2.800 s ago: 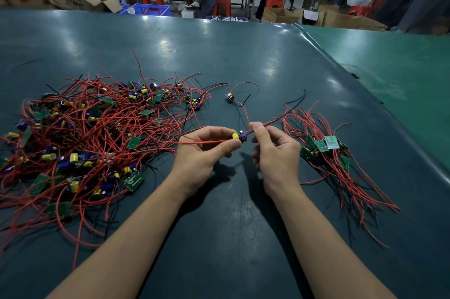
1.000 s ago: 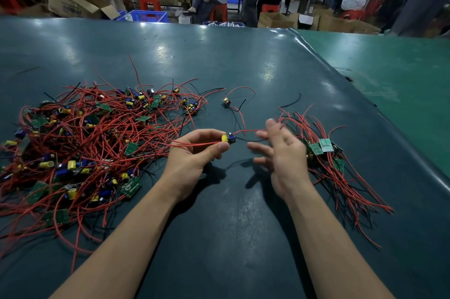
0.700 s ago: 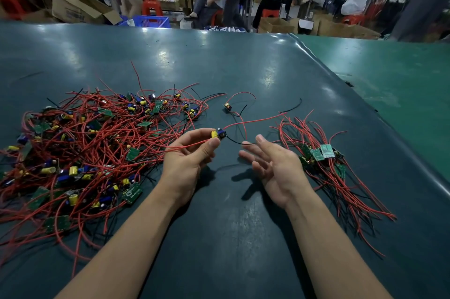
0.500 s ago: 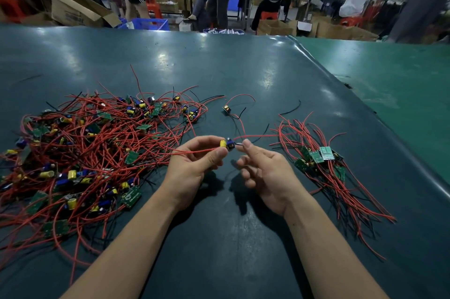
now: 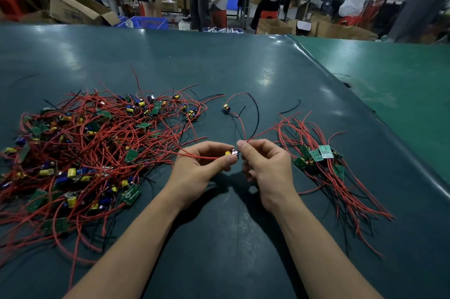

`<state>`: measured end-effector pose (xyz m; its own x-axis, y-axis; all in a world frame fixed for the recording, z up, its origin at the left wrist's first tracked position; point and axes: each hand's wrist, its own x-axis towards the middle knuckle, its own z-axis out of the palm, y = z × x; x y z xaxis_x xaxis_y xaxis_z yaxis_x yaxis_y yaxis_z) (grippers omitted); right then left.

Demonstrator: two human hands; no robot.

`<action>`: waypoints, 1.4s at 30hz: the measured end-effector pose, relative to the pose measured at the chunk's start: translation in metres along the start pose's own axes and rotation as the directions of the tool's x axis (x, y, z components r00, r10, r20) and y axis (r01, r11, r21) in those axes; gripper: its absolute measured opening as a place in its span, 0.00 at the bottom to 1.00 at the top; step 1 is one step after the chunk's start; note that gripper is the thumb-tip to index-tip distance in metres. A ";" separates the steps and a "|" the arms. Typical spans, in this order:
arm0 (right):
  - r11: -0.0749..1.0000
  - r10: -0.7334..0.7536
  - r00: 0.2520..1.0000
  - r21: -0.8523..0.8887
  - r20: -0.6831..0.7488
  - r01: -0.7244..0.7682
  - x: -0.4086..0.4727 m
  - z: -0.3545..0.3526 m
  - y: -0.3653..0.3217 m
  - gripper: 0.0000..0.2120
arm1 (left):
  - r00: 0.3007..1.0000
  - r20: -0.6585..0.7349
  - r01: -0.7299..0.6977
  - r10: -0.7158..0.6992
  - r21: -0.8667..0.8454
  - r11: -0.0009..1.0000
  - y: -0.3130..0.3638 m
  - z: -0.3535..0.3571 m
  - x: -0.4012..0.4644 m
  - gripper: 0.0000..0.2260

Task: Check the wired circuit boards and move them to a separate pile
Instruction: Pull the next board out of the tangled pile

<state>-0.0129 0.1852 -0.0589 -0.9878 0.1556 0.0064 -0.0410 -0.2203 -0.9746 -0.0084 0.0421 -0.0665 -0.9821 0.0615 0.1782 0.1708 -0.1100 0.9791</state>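
Board in hand [image 5: 233, 153]: small wired circuit board with a yellow capacitor, held above the worktop [image 5: 219, 237] between the two sets of fingers; under inspection, by my judgement
Left hand [image 5: 197, 172]: thumb and forefinger curled and pinched on the board's left end; a red lead runs out leftward from these fingers toward the unchecked heap
Right hand [image 5: 265, 169]: fingers curled, thumb and forefinger nipping the red wire [image 5: 263, 133] just right of the board; the wire rises away beyond the fingertips
Unchecked heap [image 5: 92, 147]: tangled boards and red leads, left of the left fingers
Checked pile [image 5: 321, 162]: few boards, wires trailing, right of the right fingers
Stray board [image 5: 226, 108]: lies alone beyond both sets of fingers
Risk, snag: the left lead seems to lie across the heap; carrying the board rightward may drag neighbours along
Risk, joint: pulling by the wire alone could strain its solder point
Risk, mixing: trailing leads may bridge the piles; the stray board may be overlooked
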 end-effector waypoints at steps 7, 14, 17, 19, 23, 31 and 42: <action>0.997 0.039 0.998 0.073 -0.056 -0.035 0.004 0.000 0.002 0.12 | 0.999 -0.033 -0.014 0.014 0.006 1.000 0.001 0.003 0.000 0.11; 0.999 0.027 0.995 -0.040 0.093 -0.023 0.003 -0.001 0.004 0.06 | 0.998 -0.062 -0.010 0.010 0.004 1.000 0.003 0.000 0.000 0.11; 0.996 0.068 0.997 0.052 0.048 -0.071 0.003 -0.002 0.002 0.06 | 0.998 -0.062 -0.011 0.012 0.015 1.000 0.003 0.001 -0.001 0.10; 0.992 0.084 0.996 0.100 -0.003 -0.083 0.004 -0.002 0.001 0.08 | 0.998 -0.054 -0.020 0.021 0.022 1.000 0.004 0.004 -0.001 0.09; 0.979 0.047 0.994 0.201 -0.102 -0.026 0.006 0.000 0.001 0.11 | 0.999 -0.034 -0.027 0.027 0.010 1.000 0.006 0.006 -0.003 0.08; 0.936 0.021 0.925 0.334 -0.380 0.115 0.020 -0.014 -0.007 0.11 | 1.000 -0.010 0.011 -0.011 0.009 1.000 0.008 0.007 -0.004 0.07; 0.902 -0.073 0.872 0.340 -0.483 0.264 0.029 -0.037 -0.012 0.10 | 0.975 -0.222 -0.067 0.008 -0.259 0.964 0.009 -0.003 0.003 0.07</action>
<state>-0.0352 0.2275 -0.0556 -0.7862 0.6172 -0.0316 -0.3489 -0.4855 -0.8016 -0.0096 0.0385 -0.0576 -0.9739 -0.1607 0.1604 0.2099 -0.3671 0.9062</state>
